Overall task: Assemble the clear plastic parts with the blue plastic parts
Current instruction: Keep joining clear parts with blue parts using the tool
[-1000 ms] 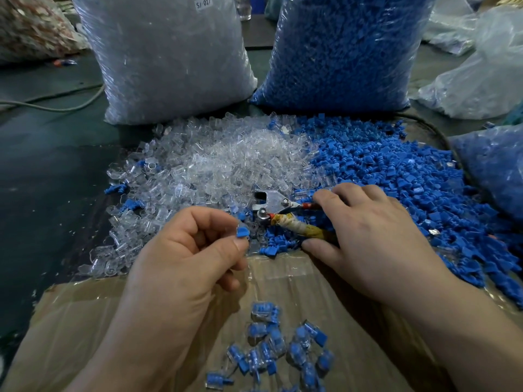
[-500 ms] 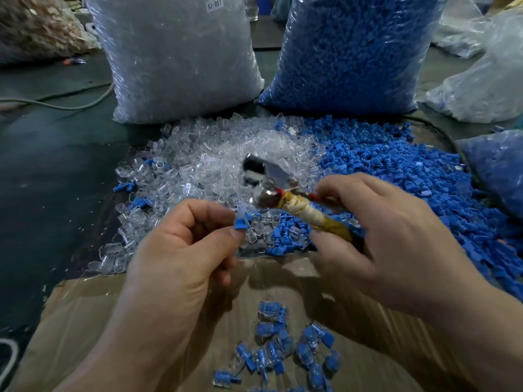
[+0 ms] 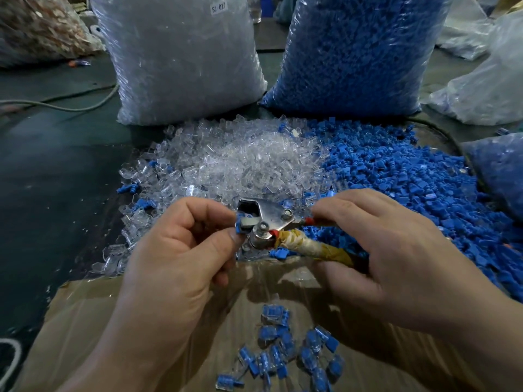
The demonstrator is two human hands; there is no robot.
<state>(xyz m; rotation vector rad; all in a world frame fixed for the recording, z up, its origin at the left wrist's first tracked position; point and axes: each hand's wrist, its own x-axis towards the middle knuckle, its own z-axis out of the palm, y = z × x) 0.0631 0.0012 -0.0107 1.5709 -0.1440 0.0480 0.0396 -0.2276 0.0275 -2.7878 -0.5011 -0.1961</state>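
Observation:
My left hand [image 3: 181, 250] pinches a small blue part [image 3: 240, 226] between thumb and forefinger, and the part sits at the jaws of metal pliers [image 3: 264, 222]. My right hand [image 3: 376, 250] grips the pliers by their tape-wrapped handles [image 3: 308, 247]. Whether a clear piece sits on the blue part is hidden by the jaws. Behind the hands lie a heap of clear plastic parts [image 3: 240, 162] and, to its right, a heap of blue plastic parts [image 3: 396, 176]. Several assembled blue-and-clear pieces [image 3: 285, 352] lie on the cardboard [image 3: 85, 321] below my hands.
A big bag of clear parts [image 3: 181, 58] and a big bag of blue parts [image 3: 356, 52] stand behind the heaps. More bags sit at the right [image 3: 486, 89] and far left [image 3: 36, 29]. A cable [image 3: 62, 104] runs over the dark floor on the left.
My right hand lifted the pliers off the pile and swung them left. The jaws now meet the blue part that my left hand holds; the left hand rose slightly.

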